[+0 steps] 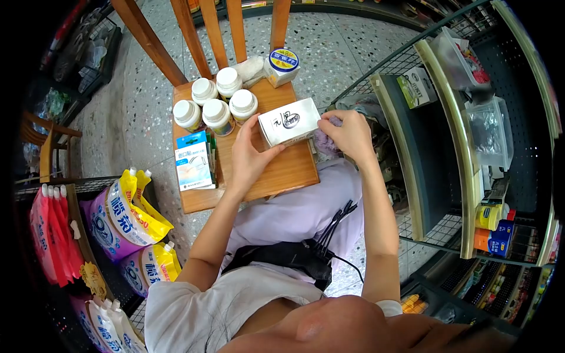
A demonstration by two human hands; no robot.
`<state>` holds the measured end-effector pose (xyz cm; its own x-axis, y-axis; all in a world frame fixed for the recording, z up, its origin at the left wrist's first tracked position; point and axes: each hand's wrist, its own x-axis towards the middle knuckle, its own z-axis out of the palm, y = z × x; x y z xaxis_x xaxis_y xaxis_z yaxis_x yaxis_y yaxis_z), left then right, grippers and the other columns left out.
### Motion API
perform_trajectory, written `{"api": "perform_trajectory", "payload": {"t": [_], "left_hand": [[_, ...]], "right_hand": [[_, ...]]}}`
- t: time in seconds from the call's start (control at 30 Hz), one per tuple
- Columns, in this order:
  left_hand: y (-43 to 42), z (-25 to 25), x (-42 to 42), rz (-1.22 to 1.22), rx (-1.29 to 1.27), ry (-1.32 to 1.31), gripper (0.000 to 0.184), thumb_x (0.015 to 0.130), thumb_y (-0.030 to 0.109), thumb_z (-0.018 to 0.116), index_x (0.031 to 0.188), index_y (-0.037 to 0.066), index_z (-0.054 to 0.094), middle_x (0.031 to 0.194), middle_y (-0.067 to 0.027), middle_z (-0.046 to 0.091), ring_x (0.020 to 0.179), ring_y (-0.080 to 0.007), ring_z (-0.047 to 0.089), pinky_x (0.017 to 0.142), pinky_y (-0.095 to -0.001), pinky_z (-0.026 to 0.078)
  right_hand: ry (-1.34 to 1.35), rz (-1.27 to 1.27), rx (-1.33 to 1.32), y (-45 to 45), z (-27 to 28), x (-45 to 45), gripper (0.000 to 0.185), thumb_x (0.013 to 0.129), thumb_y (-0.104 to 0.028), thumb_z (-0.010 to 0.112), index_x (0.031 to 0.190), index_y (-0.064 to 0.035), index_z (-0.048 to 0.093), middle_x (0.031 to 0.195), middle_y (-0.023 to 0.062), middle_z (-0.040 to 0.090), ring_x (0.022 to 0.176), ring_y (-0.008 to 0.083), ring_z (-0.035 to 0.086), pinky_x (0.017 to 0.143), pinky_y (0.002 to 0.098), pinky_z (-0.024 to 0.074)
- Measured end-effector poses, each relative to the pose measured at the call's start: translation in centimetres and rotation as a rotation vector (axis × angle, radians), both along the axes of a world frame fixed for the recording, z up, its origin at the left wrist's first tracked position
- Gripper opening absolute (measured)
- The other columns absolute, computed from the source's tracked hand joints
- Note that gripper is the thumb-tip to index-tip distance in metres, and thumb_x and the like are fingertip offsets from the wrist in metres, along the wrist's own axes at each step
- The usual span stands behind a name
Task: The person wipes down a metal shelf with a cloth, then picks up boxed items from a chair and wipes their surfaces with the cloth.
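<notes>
A white cardboard box (pixel 289 121) with black handwriting on top stands on the wooden chair seat (pixel 250 188). My left hand (pixel 252 152) grips its left end, with the thumb along the near side. At its right end, my right hand (pixel 348 135) is closed on a crumpled purple cloth (pixel 325 145), which hangs below the fingers beside the box. Several white lidded bottles (pixel 216 113) stand in a cluster to the left. In front of them lies a stack of blue-and-white flat boxes (pixel 195 162).
Behind the box are a small box with a blue-and-yellow top (pixel 283 63) and a pale crumpled cloth (pixel 250 70). Wooden chair slats (pixel 206 32) rise at the back. Metal shelving (pixel 421 153) stands close on the right, detergent pouches (pixel 126 215) on the left.
</notes>
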<state>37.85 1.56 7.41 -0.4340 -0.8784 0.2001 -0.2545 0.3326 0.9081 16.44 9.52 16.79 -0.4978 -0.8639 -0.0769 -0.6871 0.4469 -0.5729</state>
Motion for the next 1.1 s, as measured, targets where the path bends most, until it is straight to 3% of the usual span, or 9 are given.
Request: {"api": "perform_trajectory", "payload": {"t": [0.1, 0.3, 0.5, 0.7, 0.8, 1.1], "left_hand": [[0.2, 0.2, -0.2, 0.016, -0.007, 0.019, 0.082, 0.065, 0.018, 0.088, 0.133, -0.003, 0.046, 0.127, -0.0208, 0.056, 0.119, -0.0328, 0.055, 0.101, -0.0393, 0.045], [0.6, -0.2, -0.5, 0.070, -0.027, 0.019, 0.082, 0.065, 0.018, 0.088, 0.133, -0.003, 0.046, 0.126, -0.0212, 0.057, 0.118, -0.0330, 0.055, 0.100, -0.0396, 0.045], [0.7, 0.0, -0.4, 0.088, -0.033, 0.004, 0.082, 0.065, 0.016, 0.088, 0.133, -0.003, 0.046, 0.124, -0.0209, 0.058, 0.117, -0.0326, 0.056, 0.099, -0.0395, 0.046], [1.1, 1.3, -0.3, 0.083, -0.044, 0.003, 0.081, 0.066, 0.014, 0.087, 0.134, -0.003, 0.046, 0.124, -0.0206, 0.057, 0.116, -0.0317, 0.057, 0.098, -0.0391, 0.047], [1.2, 1.4, -0.4, 0.045, -0.029, -0.001, 0.080, 0.066, 0.013, 0.087, 0.134, -0.002, 0.046, 0.126, -0.0206, 0.056, 0.117, -0.0314, 0.056, 0.098, -0.0388, 0.047], [0.5, 1.7, 0.3, -0.047, -0.020, -0.002, 0.082, 0.065, 0.013, 0.087, 0.135, -0.003, 0.046, 0.133, -0.0182, 0.054, 0.126, -0.0288, 0.051, 0.107, -0.0369, 0.039]], "right_hand": [[-0.039, 0.015, -0.014, -0.3, -0.2, -0.4, 0.028, 0.075, -0.031, 0.071, 0.091, -0.0080, 0.076, 0.077, 0.0202, 0.069, 0.075, 0.0357, 0.069, 0.069, 0.0411, 0.0543], [-0.010, -0.003, -0.069, -0.1, -0.7, 0.0, 0.028, 0.075, -0.030, 0.073, 0.092, -0.0075, 0.076, 0.078, 0.0198, 0.070, 0.075, 0.0339, 0.069, 0.069, 0.0389, 0.0538], [-0.190, -0.001, -0.109, -0.5, -0.9, -0.5, 0.030, 0.075, -0.028, 0.074, 0.093, -0.0041, 0.075, 0.080, 0.0177, 0.071, 0.074, 0.0270, 0.071, 0.071, 0.0345, 0.0528], [-0.422, -0.043, -0.163, -0.7, -1.9, -1.1, 0.026, 0.074, -0.018, 0.075, 0.089, 0.0026, 0.074, 0.077, 0.0112, 0.072, 0.069, 0.0142, 0.065, 0.068, 0.0289, 0.0508], [-0.566, -0.139, -0.053, -1.1, -1.7, -1.6, 0.022, 0.073, -0.013, 0.075, 0.086, 0.0047, 0.073, 0.077, 0.0093, 0.071, 0.068, 0.0120, 0.062, 0.065, 0.0275, 0.0500], [-0.752, -0.143, 0.101, -2.4, -0.8, -2.7, 0.014, 0.077, -0.009, 0.069, 0.083, 0.0033, 0.070, 0.078, 0.0096, 0.068, 0.065, 0.0161, 0.063, 0.062, 0.0276, 0.0497]]}}
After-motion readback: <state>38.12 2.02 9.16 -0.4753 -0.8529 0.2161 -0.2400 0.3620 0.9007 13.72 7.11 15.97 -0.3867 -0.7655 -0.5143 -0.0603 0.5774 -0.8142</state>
